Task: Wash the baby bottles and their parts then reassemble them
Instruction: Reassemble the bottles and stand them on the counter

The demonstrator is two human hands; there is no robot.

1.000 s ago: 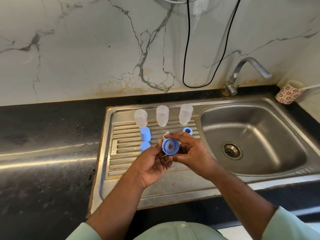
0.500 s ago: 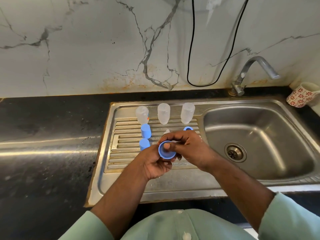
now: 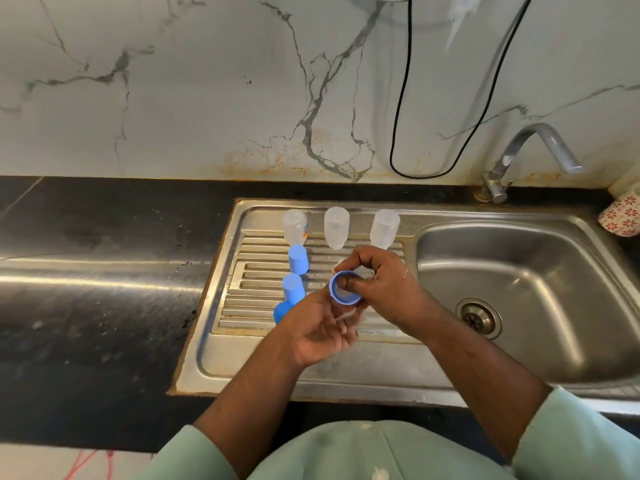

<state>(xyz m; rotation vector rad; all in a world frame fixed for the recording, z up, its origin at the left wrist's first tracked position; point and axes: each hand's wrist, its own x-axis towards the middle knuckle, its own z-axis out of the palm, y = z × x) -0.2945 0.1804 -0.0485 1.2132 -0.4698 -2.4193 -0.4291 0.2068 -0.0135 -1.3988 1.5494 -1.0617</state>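
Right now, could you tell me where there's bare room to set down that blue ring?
Free: the flat steel strip below the ribbed drainboard, and the black counter left of the sink. Crowded: the ribs hold three bottles and blue caps.

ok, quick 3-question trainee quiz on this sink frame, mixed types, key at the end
1. How many clear plastic bottles stand inverted on the steel drainboard?
2. True or false: the blue plastic collar ring lies in the sink basin.
3. The right hand has fingers: A) inside the ring, B) on the curved metal tap, C) on the floral mug.

Key: 1) three; 2) false, both hands hold it, left hand from below; 3) A.
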